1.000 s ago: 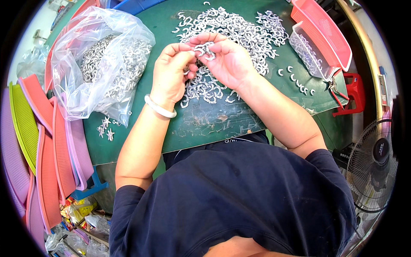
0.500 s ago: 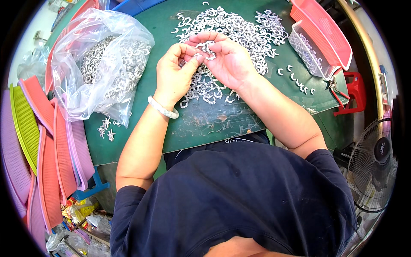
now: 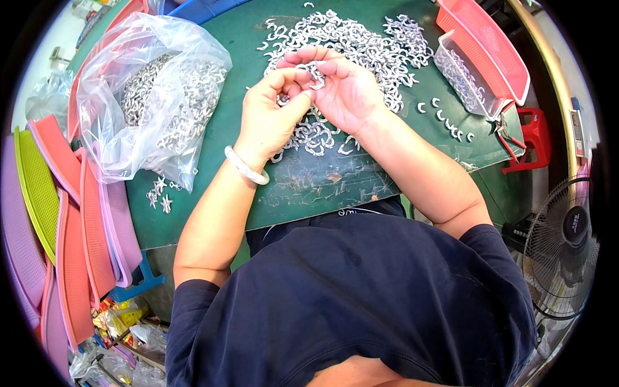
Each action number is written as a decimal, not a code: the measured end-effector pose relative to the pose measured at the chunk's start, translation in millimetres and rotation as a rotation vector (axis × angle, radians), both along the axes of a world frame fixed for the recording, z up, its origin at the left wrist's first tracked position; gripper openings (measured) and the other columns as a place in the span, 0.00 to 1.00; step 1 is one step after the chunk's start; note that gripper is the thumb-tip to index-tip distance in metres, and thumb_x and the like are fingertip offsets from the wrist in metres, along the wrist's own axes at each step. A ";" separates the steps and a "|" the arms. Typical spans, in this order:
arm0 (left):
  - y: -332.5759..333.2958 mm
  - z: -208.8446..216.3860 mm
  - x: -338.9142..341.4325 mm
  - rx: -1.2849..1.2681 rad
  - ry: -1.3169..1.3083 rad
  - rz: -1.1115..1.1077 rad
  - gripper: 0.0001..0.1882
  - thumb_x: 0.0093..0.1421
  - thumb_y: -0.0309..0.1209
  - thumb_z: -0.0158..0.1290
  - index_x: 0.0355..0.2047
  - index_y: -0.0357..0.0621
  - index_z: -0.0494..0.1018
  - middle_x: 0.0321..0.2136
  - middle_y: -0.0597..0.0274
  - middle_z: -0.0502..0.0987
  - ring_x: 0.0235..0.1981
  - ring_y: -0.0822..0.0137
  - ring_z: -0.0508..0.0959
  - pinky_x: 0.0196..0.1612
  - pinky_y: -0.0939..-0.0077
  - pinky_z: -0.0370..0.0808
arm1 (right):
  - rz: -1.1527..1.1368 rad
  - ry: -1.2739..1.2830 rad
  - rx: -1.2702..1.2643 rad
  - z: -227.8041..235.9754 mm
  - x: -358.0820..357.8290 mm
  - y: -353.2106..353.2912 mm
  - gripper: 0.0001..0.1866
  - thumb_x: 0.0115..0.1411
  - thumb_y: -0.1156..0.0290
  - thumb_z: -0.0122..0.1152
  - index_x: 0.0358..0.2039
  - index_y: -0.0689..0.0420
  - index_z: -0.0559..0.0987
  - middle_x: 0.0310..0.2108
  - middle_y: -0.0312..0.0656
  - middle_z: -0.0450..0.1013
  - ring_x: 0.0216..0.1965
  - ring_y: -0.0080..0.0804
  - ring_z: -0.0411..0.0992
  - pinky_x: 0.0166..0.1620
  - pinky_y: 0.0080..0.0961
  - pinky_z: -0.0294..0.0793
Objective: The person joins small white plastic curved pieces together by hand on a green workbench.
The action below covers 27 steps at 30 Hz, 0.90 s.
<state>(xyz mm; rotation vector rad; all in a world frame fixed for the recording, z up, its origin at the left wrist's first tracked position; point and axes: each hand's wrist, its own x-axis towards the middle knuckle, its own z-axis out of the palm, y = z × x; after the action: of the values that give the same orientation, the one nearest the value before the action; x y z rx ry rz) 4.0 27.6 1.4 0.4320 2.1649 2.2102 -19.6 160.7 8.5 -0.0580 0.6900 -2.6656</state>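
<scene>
My left hand point(image 3: 276, 109), with a pale bangle point(image 3: 246, 166) round its wrist, is closed with thumb and fingers pinched, and a bit of silvery metal shows in its grip. Touching it, my right hand point(image 3: 348, 87) is turned palm up, its fingers curled round several small curved silver metal pieces point(image 3: 317, 79). Both hands are held over a large loose pile of similar crescent-shaped pieces point(image 3: 361, 45) on the green table point(image 3: 303, 203). What lies between the left fingertips is partly hidden.
A clear plastic bag point(image 3: 161, 97) full of silvery pieces stands at left, star-shaped pieces point(image 3: 158, 193) near it. To the right are a clear box point(image 3: 461, 74), a pink basket point(image 3: 490, 51) and red-handled pliers point(image 3: 506, 135). Stacked plastic baskets point(image 3: 71, 238) flank the table; a fan point(image 3: 567, 245) stands right.
My left hand has shifted slightly right and its fingers now press closer to the right hand's. My right hand stays nearly in place with the metal pieces.
</scene>
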 end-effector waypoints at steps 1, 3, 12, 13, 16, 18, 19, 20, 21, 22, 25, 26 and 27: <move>0.5 0.8 2.3 -0.125 0.034 0.045 0.09 0.49 0.17 0.53 0.33 0.36 0.72 0.22 0.73 0.67 0.23 0.83 0.63 0.28 0.92 0.61 | 0.026 -0.001 0.008 1.4 1.0 0.7 0.12 0.49 0.79 0.40 0.34 0.68 0.69 0.35 0.51 0.68 0.41 0.41 0.66 0.49 0.35 0.65; 0.0 -2.8 0.6 -0.179 0.124 0.059 0.08 0.50 0.18 0.53 0.32 0.37 0.72 0.23 0.72 0.68 0.24 0.83 0.63 0.27 0.92 0.61 | 0.001 -0.010 0.019 -0.9 0.6 -0.4 0.12 0.49 0.79 0.40 0.34 0.68 0.70 0.35 0.51 0.68 0.41 0.41 0.66 0.48 0.35 0.65; -11.5 -2.4 -1.9 0.269 -0.234 -0.152 0.03 0.56 0.24 0.49 0.32 0.42 0.70 0.26 0.71 0.69 0.22 0.81 0.65 0.24 0.90 0.61 | -0.043 0.031 -0.023 -6.1 -2.0 -1.9 0.11 0.51 0.78 0.41 0.33 0.68 0.68 0.35 0.50 0.68 0.41 0.40 0.66 0.50 0.34 0.64; -14.1 -2.1 -2.7 0.338 -0.306 -0.196 0.03 0.56 0.25 0.48 0.32 0.42 0.69 0.26 0.71 0.69 0.22 0.81 0.65 0.23 0.90 0.62 | -0.043 0.043 -0.032 -6.8 -2.8 -1.7 0.10 0.51 0.78 0.40 0.33 0.68 0.68 0.35 0.50 0.68 0.41 0.40 0.66 0.50 0.34 0.63; -14.9 -3.9 -4.6 0.470 -0.354 -0.248 0.03 0.58 0.26 0.45 0.33 0.42 0.67 0.25 0.68 0.69 0.21 0.77 0.65 0.21 0.87 0.62 | -0.061 0.043 -0.040 -6.2 -3.1 -1.9 0.11 0.51 0.78 0.40 0.34 0.68 0.68 0.35 0.50 0.67 0.41 0.40 0.66 0.51 0.34 0.63; -14.4 1.4 -4.2 0.543 -0.458 -0.194 0.05 0.58 0.27 0.43 0.33 0.41 0.67 0.25 0.65 0.70 0.22 0.76 0.66 0.21 0.87 0.63 | -0.066 0.044 -0.049 -6.0 -3.8 -0.5 0.10 0.51 0.78 0.40 0.34 0.68 0.68 0.36 0.50 0.67 0.42 0.40 0.66 0.51 0.34 0.63; -14.3 3.7 -4.2 0.579 -0.509 -0.165 0.05 0.58 0.27 0.42 0.33 0.40 0.66 0.26 0.64 0.70 0.22 0.75 0.67 0.21 0.86 0.64 | -0.067 0.045 -0.054 -5.7 -4.1 0.0 0.10 0.51 0.78 0.40 0.34 0.68 0.68 0.36 0.50 0.67 0.42 0.40 0.66 0.51 0.34 0.63; -15.4 4.6 -4.7 0.632 -0.511 -0.175 0.06 0.58 0.28 0.42 0.33 0.40 0.66 0.26 0.62 0.70 0.22 0.74 0.67 0.21 0.86 0.64 | -0.063 0.043 -0.045 -4.5 -3.9 0.1 0.10 0.51 0.78 0.40 0.34 0.68 0.68 0.36 0.50 0.67 0.42 0.41 0.66 0.51 0.34 0.63; -17.5 5.3 -5.4 0.685 -0.513 -0.185 0.07 0.57 0.28 0.41 0.33 0.40 0.66 0.26 0.61 0.70 0.23 0.73 0.68 0.21 0.85 0.64 | -0.059 0.040 -0.037 -2.6 -3.3 0.1 0.10 0.51 0.79 0.40 0.34 0.68 0.68 0.36 0.50 0.67 0.42 0.41 0.66 0.51 0.34 0.63; -18.4 5.9 -5.8 0.738 -0.517 -0.197 0.07 0.57 0.28 0.40 0.33 0.40 0.66 0.26 0.60 0.71 0.23 0.72 0.68 0.21 0.85 0.65 | -0.056 0.037 -0.028 -1.4 -2.8 0.2 0.10 0.51 0.79 0.40 0.33 0.68 0.68 0.36 0.50 0.67 0.42 0.41 0.66 0.51 0.35 0.63; -12.8 4.8 -5.3 0.423 -0.373 0.037 0.06 0.54 0.25 0.48 0.33 0.39 0.68 0.23 0.64 0.72 0.21 0.77 0.68 0.21 0.86 0.64 | -0.026 0.041 -0.052 -4.9 -2.9 -2.1 0.11 0.51 0.81 0.40 0.34 0.68 0.68 0.37 0.51 0.67 0.43 0.40 0.65 0.51 0.34 0.63; -9.7 3.0 -5.3 0.297 -0.318 0.119 0.07 0.52 0.24 0.50 0.33 0.38 0.69 0.22 0.65 0.72 0.20 0.78 0.69 0.21 0.86 0.64 | -0.022 0.036 -0.017 -3.5 -1.5 -2.9 0.11 0.51 0.82 0.40 0.35 0.68 0.68 0.37 0.50 0.67 0.43 0.40 0.66 0.51 0.33 0.64; -4.7 -0.6 -6.2 0.211 -0.190 0.203 0.09 0.49 0.23 0.54 0.33 0.38 0.71 0.19 0.70 0.71 0.19 0.82 0.67 0.21 0.87 0.64 | -0.019 0.031 0.018 0.0 1.0 -3.8 0.11 0.51 0.83 0.40 0.35 0.69 0.69 0.38 0.50 0.67 0.43 0.39 0.66 0.51 0.33 0.64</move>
<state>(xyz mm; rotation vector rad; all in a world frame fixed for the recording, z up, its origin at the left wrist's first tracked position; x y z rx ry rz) -2.3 22.9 0.8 0.0009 1.9662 2.4799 -18.5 156.9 8.5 -0.0886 0.7278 -2.6811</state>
